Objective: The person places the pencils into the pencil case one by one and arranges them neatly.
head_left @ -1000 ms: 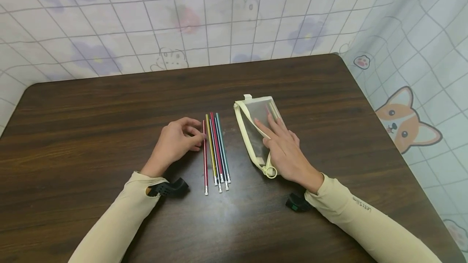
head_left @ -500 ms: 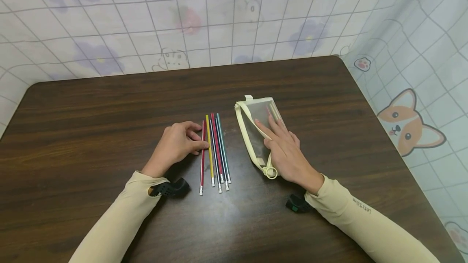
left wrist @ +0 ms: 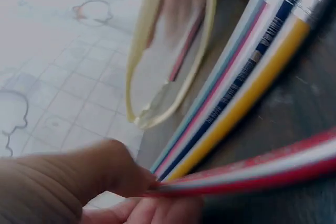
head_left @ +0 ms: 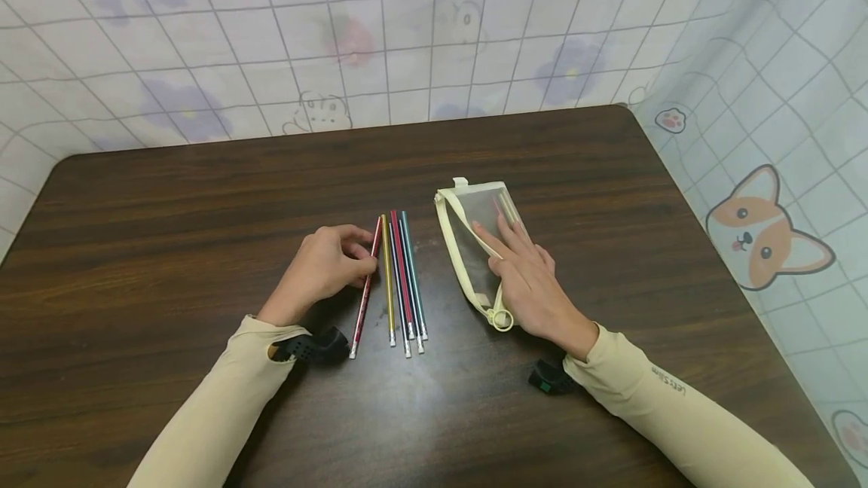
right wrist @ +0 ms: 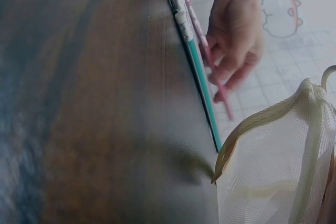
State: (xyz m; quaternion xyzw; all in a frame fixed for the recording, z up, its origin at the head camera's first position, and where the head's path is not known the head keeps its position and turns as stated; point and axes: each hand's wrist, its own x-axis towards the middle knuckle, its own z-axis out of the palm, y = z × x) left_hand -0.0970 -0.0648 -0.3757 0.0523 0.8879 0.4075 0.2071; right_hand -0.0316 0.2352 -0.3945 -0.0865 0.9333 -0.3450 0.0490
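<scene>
A red-and-white striped pencil [head_left: 365,292] slants between the thumb and fingers of my left hand [head_left: 322,271], pinched near its far end. Just right of it, a yellow pencil [head_left: 389,285] and several others, among them a teal pencil [right wrist: 205,93], lie side by side with their erasers toward me. My right hand [head_left: 532,281] is on a cream mesh pencil case [head_left: 450,247], holding its edge so that the unzipped mouth gapes toward the pencils. A reddish pencil [left wrist: 184,53] shows inside the case in the left wrist view. Part of the right hand's grip is hidden.
The dark wooden table [head_left: 203,209] reaches back to a wall covering [head_left: 407,44] with a printed grid. A ring zipper pull [head_left: 500,320] hangs at the near end of the case. Black wrist cameras [head_left: 312,346] sit low over the tabletop.
My left hand has drawn the red striped pencil apart from the row, and its eraser end has swung left toward the wrist. The right hand and the pencil case have stayed in place.
</scene>
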